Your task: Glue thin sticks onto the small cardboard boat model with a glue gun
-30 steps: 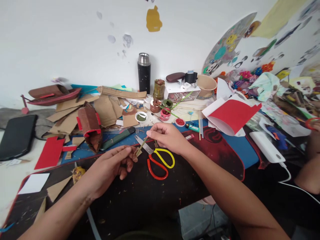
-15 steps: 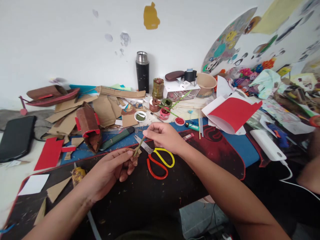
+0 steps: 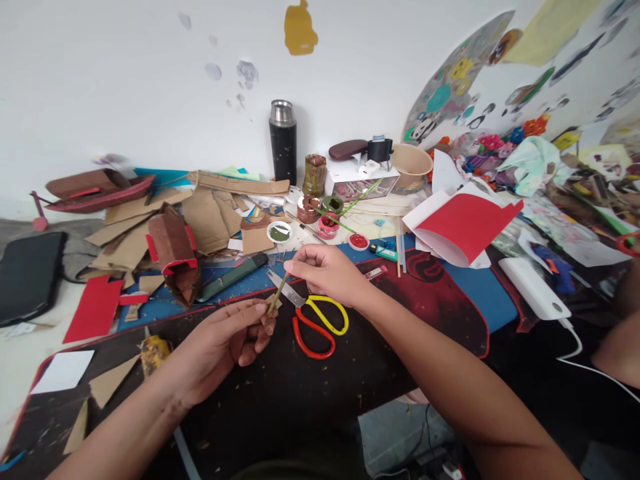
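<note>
A thin greenish-brown strip (image 3: pixel 277 295) slants between my two hands over the dark mat. My left hand (image 3: pixel 235 333) pinches its lower end between thumb and fingers, with a bit of brown cardboard beside the fingertips. At the upper end, the thumb and forefinger of my right hand (image 3: pixel 320 272) are closed on the strip. Scissors (image 3: pixel 299 302) with one red and one yellow handle lie on the mat just behind and below the strip, their blades partly open.
Brown cardboard scraps (image 3: pixel 205 220), a brown model piece (image 3: pixel 174 247) and a green cutter (image 3: pixel 233 279) lie at the left. Paint pots (image 3: pixel 329 227) and a black flask (image 3: pixel 283 143) stand behind. Red paper (image 3: pixel 465 223) and a white power bank (image 3: pixel 534 289) are at the right.
The view has shifted slightly, so the left-side objects appear a little further left. Both hands keep their hold on the strip, almost unmoved.
</note>
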